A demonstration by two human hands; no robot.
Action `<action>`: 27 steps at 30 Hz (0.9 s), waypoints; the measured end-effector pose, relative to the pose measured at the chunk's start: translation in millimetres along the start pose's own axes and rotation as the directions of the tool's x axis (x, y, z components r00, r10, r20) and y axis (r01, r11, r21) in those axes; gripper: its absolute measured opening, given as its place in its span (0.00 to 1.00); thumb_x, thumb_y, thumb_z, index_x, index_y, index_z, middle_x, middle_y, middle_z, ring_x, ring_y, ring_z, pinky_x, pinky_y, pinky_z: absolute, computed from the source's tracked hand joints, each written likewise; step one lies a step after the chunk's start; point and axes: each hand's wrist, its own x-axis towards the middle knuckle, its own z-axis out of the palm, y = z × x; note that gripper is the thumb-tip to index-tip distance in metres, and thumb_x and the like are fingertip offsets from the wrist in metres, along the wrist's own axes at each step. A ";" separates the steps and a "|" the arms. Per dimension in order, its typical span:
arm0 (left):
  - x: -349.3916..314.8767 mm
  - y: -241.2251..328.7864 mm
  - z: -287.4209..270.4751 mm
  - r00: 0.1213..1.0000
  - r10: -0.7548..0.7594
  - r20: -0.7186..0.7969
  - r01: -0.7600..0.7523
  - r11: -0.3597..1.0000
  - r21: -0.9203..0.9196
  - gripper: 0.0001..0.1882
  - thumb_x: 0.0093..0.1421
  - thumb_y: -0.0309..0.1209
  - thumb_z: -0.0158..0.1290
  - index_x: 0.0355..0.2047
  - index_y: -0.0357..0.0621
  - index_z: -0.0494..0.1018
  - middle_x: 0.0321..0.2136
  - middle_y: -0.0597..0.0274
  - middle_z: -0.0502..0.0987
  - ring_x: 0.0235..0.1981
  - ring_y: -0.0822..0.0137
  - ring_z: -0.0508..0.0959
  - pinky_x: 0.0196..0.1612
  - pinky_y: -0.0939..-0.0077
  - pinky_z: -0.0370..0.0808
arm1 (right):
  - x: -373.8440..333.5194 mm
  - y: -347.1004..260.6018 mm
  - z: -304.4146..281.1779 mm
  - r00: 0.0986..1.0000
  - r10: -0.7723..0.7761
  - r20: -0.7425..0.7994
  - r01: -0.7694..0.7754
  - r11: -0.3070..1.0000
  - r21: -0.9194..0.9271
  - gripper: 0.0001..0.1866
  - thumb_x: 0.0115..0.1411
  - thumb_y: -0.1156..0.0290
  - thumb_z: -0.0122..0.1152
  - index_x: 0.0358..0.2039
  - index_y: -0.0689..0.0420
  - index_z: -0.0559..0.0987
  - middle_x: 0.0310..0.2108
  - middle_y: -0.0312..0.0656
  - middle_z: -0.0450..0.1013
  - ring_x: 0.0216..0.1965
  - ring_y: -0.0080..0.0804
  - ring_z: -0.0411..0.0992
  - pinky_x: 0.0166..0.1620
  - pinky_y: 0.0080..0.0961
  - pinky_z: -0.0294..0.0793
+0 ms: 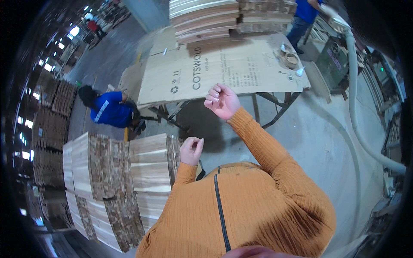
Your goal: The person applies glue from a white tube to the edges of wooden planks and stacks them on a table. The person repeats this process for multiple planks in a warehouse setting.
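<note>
In the head view, the bare right hand is raised before the near edge of a table covered with flat tan printed cardboard; its fingers curl loosely inward, and the visible palm holds nothing. The bare left hand is lower, thumb and fingers drawn narrowly together; I cannot tell whether anything is between them. It is just beside stacked pale-brown wooden panels, which stand at the person's left; whether it touches them is unclear. Further layered wooden boards lie on the table's far side, with a round brown container near its right end. A person in a blue shirt is low beside the table's left end. A long pale flexible hose curves down at right.
</note>
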 end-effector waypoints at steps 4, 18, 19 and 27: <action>20.4 3.4 29.9 0.995 0.021 0.100 -0.024 0.999 0.028 0.07 0.52 0.26 0.57 0.22 0.37 0.72 0.20 0.58 0.72 0.20 0.66 0.72 0.26 0.76 0.69 | -9.2 -45.7 -9.6 0.997 -0.062 0.052 0.061 0.998 0.020 0.12 0.63 0.65 0.43 0.23 0.52 0.65 0.19 0.34 0.60 0.23 0.27 0.60 0.33 0.27 0.63; 170.3 -68.1 88.6 0.982 0.077 0.174 -0.068 0.996 -0.056 0.06 0.53 0.27 0.56 0.25 0.37 0.73 0.20 0.57 0.74 0.21 0.66 0.73 0.26 0.76 0.70 | 55.3 -155.1 -65.0 0.860 -0.455 -0.232 0.303 0.821 -0.484 0.15 0.64 0.60 0.47 0.22 0.53 0.67 0.23 0.36 0.68 0.23 0.25 0.68 0.28 0.22 0.70; 191.8 -76.8 92.4 0.982 0.093 0.166 -0.083 0.994 -0.066 0.06 0.53 0.27 0.56 0.25 0.37 0.73 0.21 0.57 0.74 0.21 0.66 0.74 0.26 0.76 0.70 | 67.9 -165.7 -64.7 0.822 -0.504 -0.266 0.292 0.773 -0.564 0.15 0.64 0.61 0.47 0.23 0.53 0.68 0.24 0.36 0.68 0.23 0.25 0.68 0.28 0.22 0.70; 395.6 -142.3 77.3 0.961 -0.277 0.021 0.247 0.820 -0.516 0.15 0.57 0.38 0.53 0.40 0.43 0.68 0.31 0.65 0.71 0.30 0.72 0.70 0.36 0.75 0.69 | 190.8 -275.5 -45.1 0.556 -0.780 -0.286 0.241 0.481 -0.843 0.13 0.57 0.60 0.59 0.38 0.50 0.68 0.34 0.35 0.69 0.31 0.26 0.68 0.31 0.25 0.67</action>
